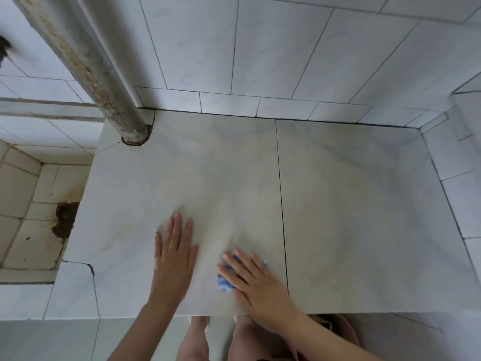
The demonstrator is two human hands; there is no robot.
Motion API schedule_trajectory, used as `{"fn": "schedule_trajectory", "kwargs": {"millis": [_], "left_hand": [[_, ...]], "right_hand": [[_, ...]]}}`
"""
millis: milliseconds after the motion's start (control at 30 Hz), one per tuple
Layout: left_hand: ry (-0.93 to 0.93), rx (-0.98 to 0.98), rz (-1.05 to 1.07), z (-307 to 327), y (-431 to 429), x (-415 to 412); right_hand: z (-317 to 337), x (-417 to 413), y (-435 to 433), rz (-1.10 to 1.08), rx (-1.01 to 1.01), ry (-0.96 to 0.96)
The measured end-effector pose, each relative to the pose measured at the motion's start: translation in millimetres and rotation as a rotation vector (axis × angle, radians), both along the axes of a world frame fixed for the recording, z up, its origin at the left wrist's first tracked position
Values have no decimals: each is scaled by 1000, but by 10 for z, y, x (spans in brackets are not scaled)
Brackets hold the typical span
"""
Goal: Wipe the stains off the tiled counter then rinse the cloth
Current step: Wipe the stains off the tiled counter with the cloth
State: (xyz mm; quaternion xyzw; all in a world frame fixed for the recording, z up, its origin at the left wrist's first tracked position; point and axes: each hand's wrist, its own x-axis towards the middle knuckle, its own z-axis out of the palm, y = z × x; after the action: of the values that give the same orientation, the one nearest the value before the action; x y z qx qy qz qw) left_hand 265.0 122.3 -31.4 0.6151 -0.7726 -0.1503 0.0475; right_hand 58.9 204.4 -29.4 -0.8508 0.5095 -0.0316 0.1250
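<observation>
flat, right hand (256, 280) on cloth (226, 281) (blue)

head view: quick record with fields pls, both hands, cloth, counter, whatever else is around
counter: pale tiles, one dark grout line running front to back
left hand: flat on the counter, fingers straight, holds nothing
right hand: fingers spread, presses the blue cloth onto the counter
blue cloth: mostly hidden under the right hand, near the front edge
pipe: rusty, meets the counter's back left corner
brown patch: on lower tiles at left
</observation>
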Motion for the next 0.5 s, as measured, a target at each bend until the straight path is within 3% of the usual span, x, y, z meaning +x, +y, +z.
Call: {"fn": "schedule_trajectory", "kwargs": {"millis": [133, 367, 500], "left_hand": [[16, 14, -49, 8, 177, -109], [-2, 17, -51, 13, 310, -154], [22, 27, -51, 16, 298, -146]], "right_hand": [[11, -352, -143, 29, 11, 73], [23, -1326, -1120, -579, 127, 143], [21, -1091, -1135, -710, 126, 114]]}}
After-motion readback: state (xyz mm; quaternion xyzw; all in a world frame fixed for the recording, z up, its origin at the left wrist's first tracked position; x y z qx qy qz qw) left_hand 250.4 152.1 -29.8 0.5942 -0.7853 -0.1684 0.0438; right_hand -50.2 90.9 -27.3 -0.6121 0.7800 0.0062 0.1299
